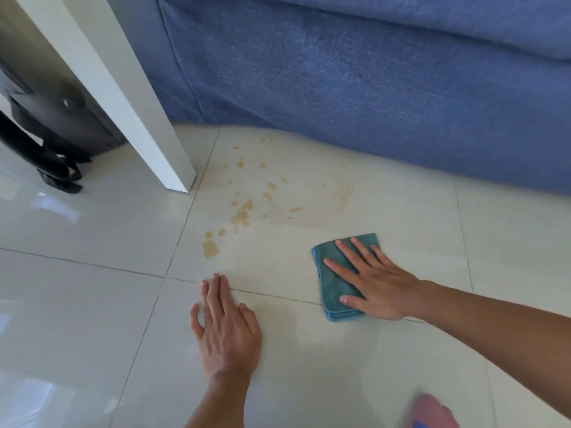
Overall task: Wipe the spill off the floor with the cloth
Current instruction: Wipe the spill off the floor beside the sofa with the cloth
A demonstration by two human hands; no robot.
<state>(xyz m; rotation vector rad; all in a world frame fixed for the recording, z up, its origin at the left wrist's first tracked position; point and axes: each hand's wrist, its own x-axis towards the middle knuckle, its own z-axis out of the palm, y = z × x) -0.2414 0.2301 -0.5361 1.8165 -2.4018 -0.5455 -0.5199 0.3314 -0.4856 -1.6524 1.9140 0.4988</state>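
Observation:
A tan spill [242,216] lies in drops and small puddles on the pale tiled floor [92,304], with a faint smeared streak to its right. A folded teal cloth [332,282] lies flat on the floor, right of and nearer than the spill. My right hand [375,282] presses flat on the cloth, fingers spread, pointing up-left. My left hand [225,329] rests palm-down on the bare tile just below the spill, holding nothing.
A blue fabric sofa [370,81] runs along the back, close behind the spill. A white table leg [148,118] stands left of the spill. A dark bag with straps [55,143] sits at far left. Something pink [434,412] shows at the bottom edge.

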